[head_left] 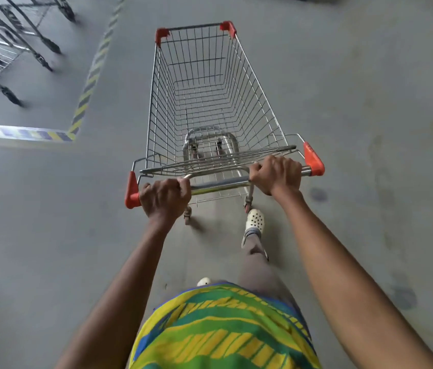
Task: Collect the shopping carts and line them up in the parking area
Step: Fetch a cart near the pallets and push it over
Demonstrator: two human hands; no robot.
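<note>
Left hand [164,199] and right hand [276,174] are gripping the handle bar [219,185] of the wire cart [204,102], fingers curled round it; parked carts [5,41] are standing beyond the striped floor line [91,78].

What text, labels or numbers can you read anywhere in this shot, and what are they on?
No legible text anywhere.
Orange cap at the right end of the cart handle: faint embossed marks, too blurred to read.
Striped floor tape: yellow and dark stripes only, no lettering.
Parked carts at upper left: motion-blurred, no readable label.
</note>
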